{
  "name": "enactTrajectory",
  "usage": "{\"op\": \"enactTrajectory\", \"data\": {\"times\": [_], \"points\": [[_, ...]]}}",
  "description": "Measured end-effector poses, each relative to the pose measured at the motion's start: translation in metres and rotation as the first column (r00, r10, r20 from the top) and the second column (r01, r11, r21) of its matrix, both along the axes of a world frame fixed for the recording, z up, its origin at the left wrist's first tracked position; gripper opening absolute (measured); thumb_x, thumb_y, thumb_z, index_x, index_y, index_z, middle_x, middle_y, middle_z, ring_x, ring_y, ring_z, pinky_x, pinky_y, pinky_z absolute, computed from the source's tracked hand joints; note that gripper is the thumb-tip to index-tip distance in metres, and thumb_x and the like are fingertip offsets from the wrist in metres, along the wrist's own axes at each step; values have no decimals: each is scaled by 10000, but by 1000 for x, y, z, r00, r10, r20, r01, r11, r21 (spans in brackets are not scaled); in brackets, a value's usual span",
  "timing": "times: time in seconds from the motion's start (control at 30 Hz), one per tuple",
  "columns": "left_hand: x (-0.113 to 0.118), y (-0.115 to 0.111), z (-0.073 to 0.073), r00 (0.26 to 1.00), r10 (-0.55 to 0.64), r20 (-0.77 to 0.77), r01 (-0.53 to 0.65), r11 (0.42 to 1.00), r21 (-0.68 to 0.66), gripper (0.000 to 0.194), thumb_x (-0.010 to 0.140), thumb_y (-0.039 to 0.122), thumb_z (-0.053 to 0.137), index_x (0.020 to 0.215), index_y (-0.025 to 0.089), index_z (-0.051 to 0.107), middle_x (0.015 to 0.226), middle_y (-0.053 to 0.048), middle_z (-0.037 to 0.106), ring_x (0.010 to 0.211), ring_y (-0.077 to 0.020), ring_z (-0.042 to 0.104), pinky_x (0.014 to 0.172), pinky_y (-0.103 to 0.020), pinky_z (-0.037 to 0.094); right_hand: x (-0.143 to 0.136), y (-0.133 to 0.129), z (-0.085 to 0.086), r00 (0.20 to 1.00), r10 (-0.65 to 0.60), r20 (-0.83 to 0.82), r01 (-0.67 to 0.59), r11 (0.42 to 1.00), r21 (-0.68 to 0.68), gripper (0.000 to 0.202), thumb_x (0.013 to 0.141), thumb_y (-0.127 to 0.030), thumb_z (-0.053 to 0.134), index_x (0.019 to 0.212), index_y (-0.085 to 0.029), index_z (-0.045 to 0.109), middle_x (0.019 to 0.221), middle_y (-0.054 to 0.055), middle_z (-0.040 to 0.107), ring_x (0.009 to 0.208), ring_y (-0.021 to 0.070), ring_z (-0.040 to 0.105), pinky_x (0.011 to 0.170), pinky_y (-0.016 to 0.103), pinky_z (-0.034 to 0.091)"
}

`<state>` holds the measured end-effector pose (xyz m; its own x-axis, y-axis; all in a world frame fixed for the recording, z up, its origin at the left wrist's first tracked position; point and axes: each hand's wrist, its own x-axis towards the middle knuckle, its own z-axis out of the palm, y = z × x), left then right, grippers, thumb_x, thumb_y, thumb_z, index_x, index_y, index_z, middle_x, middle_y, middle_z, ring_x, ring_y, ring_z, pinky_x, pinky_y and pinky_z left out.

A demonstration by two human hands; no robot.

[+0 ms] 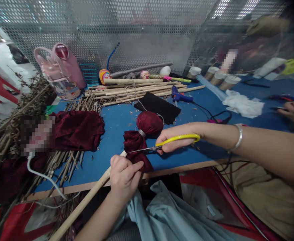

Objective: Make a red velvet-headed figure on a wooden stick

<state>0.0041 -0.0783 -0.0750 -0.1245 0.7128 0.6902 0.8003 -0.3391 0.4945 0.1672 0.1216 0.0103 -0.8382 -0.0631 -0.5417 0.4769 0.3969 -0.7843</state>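
My left hand (125,177) is closed around a pale wooden stick (83,204) and pinches the loose lower edge of a dark red cloth (131,142). The cloth wraps a round ball shape (150,123) at the stick's end, tied below with grey string (141,133). In my right hand (173,137) is a pair of scissors (179,137) with yellow handles. Their blades lie against the hanging cloth just above my left fingers. Whether the blades are fully closed is hard to see.
Sticks (136,92), a black sheet (158,107) and a blue glue gun (180,95) lie behind the ball. More red cloth (78,130) sits left on twigs. Pink bottles (61,72) stand at back left. Another person's hand (293,113) is at far right.
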Motion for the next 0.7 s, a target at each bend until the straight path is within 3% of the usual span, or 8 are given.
{"op": "enactTrajectory", "data": {"times": [0.2,0.3,0.43,0.57,0.7], "points": [[8,1,0,972,224,-74,-224,974,-3,292,765,126,606,1055,162,600,890,-71,532,845,-196,507,773,-358,406,8,-1,-8,997,-4,75,14,991,-130,578,799,-653,448,956,-109,562,561,-59,388,438,32,329,391,152,263],[9,1,-1,962,257,-90,-259,966,-12,279,773,85,576,1040,155,610,890,-74,528,846,-195,505,774,-353,410,9,-3,-11,997,-19,78,32,985,-169,577,795,-650,459,965,-107,554,541,-64,382,414,33,327,364,151,252],[6,0,-3,979,196,-52,-195,981,14,183,789,66,562,901,178,654,762,-32,524,747,-162,502,688,-309,411,9,-4,-12,997,-16,77,30,982,-185,594,790,-661,452,964,-103,551,548,-65,373,411,30,317,357,150,244],[4,-3,-5,997,63,-40,-62,998,21,196,793,66,576,932,183,649,825,-48,631,792,-173,529,741,-344,410,7,-3,-8,994,52,100,-38,990,-135,684,745,-728,432,1014,-110,551,610,-53,389,444,28,328,371,147,262],[3,-5,-6,1000,4,-22,-3,997,78,225,789,66,582,958,195,656,801,-43,672,747,-165,540,718,-347,382,2,-5,-1,989,73,128,-48,980,-191,743,752,-765,338,1091,-127,511,664,-43,387,460,29,316,377,146,286]]}}
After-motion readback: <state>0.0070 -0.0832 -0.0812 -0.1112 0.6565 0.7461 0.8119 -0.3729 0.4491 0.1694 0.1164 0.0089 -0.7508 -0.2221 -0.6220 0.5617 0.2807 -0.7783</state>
